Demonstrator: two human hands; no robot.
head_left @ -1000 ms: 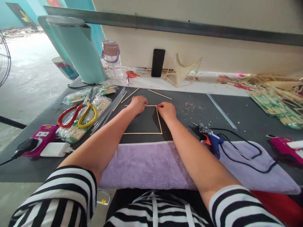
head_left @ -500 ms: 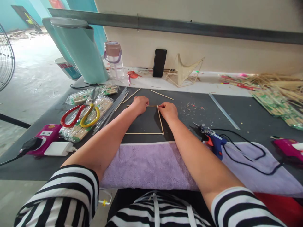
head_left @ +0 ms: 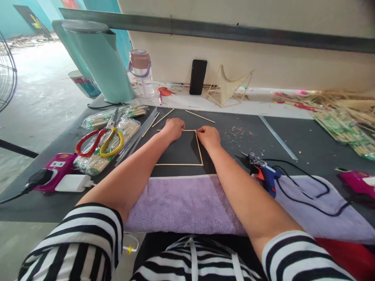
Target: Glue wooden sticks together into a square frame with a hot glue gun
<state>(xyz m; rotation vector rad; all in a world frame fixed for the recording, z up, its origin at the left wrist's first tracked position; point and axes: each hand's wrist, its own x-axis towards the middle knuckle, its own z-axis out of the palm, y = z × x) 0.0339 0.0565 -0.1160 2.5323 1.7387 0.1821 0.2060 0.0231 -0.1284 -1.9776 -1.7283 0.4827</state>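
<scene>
Left hand (head_left: 175, 128) and right hand (head_left: 209, 137) as a second ago, each grip a pinch on the stick frame (head_left: 199, 148)

Versus a second ago | head camera: points slightly further left | left hand (head_left: 174, 128), right hand (head_left: 209, 136), stick frame (head_left: 199, 148): a touch further right in view | fan (head_left: 8, 74): shows more | far-right magenta power strip (head_left: 354, 181): cut off more

The person wears a black-and-white striped top (head_left: 215, 269) with loose striped sleeves (head_left: 295, 251) and white drawstrings (head_left: 193, 257).
</scene>
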